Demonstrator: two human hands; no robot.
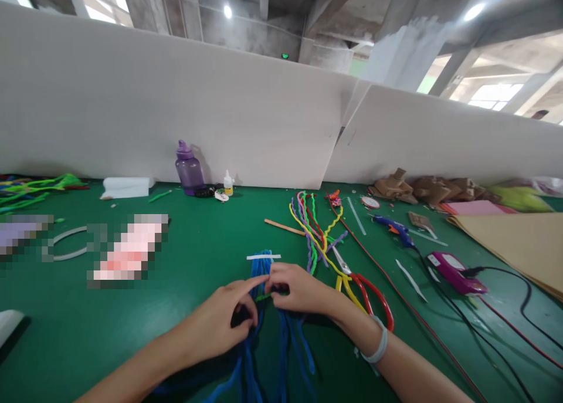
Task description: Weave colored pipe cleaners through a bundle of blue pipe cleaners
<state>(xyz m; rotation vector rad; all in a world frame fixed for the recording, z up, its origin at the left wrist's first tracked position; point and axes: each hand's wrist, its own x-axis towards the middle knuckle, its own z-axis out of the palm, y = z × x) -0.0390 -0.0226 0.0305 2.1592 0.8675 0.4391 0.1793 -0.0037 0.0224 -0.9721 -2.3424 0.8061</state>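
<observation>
A bundle of fuzzy blue pipe cleaners lies in front of me, its loose ends fanning towards me. Across its far end rests a narrow white strip. A short bit of green pipe cleaner crosses the bundle between my hands. My left hand is at the bundle's left side, index finger stretched over it to the right fingertips, thumb apart from the index. On the right side, my right hand has its fingers curled in a pinch at the green pipe cleaner; its fingertips partly hide the contact.
Scissors with red and yellow handles lie right of my right hand, by colourful twisted pipe cleaners. Farther right are a blue glue gun, a magenta device and cables. A purple bottle stands behind; a blurred pink rectangle lies left.
</observation>
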